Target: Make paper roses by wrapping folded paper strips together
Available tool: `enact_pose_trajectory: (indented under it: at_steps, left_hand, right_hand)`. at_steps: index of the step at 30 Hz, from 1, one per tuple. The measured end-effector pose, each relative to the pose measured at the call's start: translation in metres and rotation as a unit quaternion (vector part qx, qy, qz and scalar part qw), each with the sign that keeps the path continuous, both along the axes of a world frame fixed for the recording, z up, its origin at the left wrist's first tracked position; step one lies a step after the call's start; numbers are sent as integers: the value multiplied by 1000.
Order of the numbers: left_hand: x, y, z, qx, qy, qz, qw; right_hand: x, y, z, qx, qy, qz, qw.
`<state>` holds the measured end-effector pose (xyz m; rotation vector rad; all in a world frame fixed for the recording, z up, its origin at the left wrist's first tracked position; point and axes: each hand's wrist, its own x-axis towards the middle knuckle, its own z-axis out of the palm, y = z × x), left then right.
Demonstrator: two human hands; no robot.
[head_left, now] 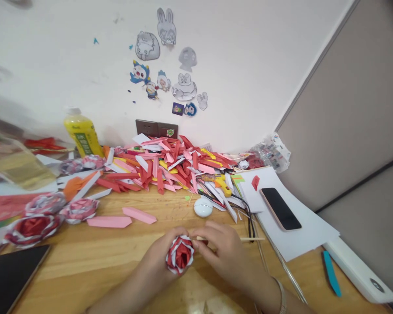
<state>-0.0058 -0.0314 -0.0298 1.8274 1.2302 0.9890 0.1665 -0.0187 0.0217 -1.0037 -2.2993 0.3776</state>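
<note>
A red and white folded-paper flower (180,254) is held in my left hand (162,253), whose fingers wrap round its far side. Just right of the flower, my right hand (224,249) pinches a thin wooden stick (253,239) that runs sideways under its fingers. The stick's near end points at the flower; whether it touches is hidden by my fingers. A white rounded object (203,207) sits on the table beyond my hands.
Folded paper strips (163,163) are heaped against the wall. Paper flowers (32,226) and a yellow bottle (82,134) stand left. A yellow glue gun (223,185), a phone (280,208) on white paper and a teal cutter (331,273) lie right. A dark tablet (15,277) is front left.
</note>
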Motion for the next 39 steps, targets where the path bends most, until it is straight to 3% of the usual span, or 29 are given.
enact_pose_trajectory:
  at_steps: [6, 15, 21, 27, 33, 39]
  left_hand:
    - [0, -1, -3, -19, -17, -30, 999]
    - [-2, -3, -2, 5, 14, -68, 998]
    - [-2, -3, 0, -4, 14, -61, 998]
    - [-2, -3, -4, 5, 7, -62, 998]
    - [-3, -3, 0, 10, 14, -55, 998]
    - [-2, -4, -1, 13, -3, -53, 999]
  right_hand:
    - [0, 1, -1, 92, -31, 16, 995]
    - [-4, -1, -2, 140, -77, 0, 987]
    - [-5, -2, -13, 183, -122, -10, 975]
    - [-3, -5, -9, 271, -126, 22, 954]
    - [-3, -4, -6, 215, -54, -13, 975]
    - [-2, -2, -7, 235, -75, 30, 969]
